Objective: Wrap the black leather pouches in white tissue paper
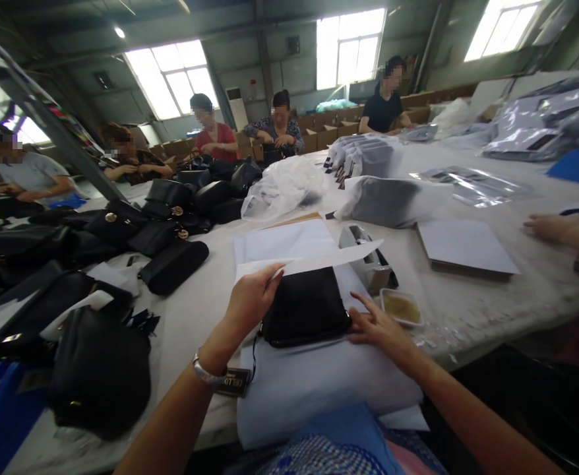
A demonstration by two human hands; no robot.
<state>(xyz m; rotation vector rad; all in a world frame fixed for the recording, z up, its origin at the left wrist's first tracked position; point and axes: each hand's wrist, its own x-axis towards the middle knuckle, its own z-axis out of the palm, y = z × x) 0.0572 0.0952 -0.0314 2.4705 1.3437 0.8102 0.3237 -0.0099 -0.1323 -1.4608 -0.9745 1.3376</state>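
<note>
A small black handbag (306,307) lies flat in front of me on white sheets of wrapping paper (319,376). My left hand (256,293) pinches the edge of a white paper strip (326,259), which stretches across the bag's far edge. At the bag's right corner my right hand (372,326) rests with its fingers apart, its fingertips by the bag's side. A dark hang tag (233,382) with gold lettering hangs by a cord from the bag's left side, below my left wrist.
Black bags (101,363) pile up on the left. A shallow dish (401,307) of yellowish stuff, a grey box-like holder (368,257) and a stack of white boards (465,247) stand right. Wrapped bags (383,198) lie beyond. Several co-workers sit across; another person's hand (561,227) is at right.
</note>
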